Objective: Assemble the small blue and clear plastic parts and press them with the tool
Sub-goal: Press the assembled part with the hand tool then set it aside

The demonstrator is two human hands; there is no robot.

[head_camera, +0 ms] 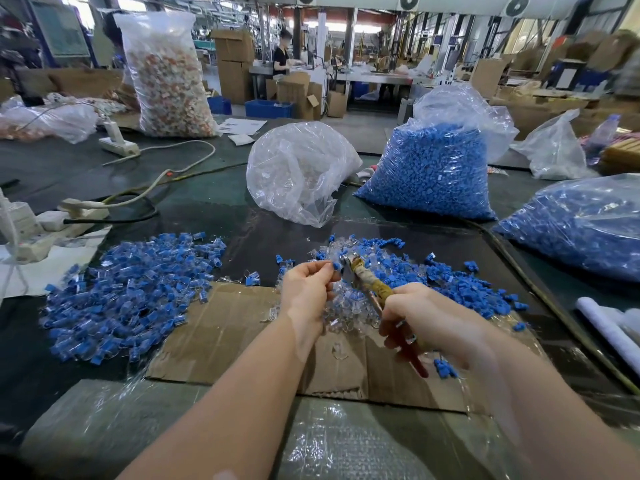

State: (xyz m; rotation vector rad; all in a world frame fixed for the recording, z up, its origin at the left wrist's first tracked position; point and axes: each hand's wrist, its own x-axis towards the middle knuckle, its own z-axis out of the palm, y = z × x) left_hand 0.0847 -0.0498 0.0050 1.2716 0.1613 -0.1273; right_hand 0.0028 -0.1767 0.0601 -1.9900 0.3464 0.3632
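Behind, a clear bag (299, 171) and bags of blue parts (433, 168) crowd the table; finished pieces (131, 296) are heaped left of the cardboard (221, 334). Left hand (304, 292) pinches a small blue part (336, 266) against the tool (367, 282), which the right hand (426, 320) clenches.

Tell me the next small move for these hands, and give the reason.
Probably squeeze the tool shut on the blue part. The left hand pinches that part at its fingertips right against the tool's metal head, and the right hand grips the taped handles, so the piece looks placed but not yet pressed.
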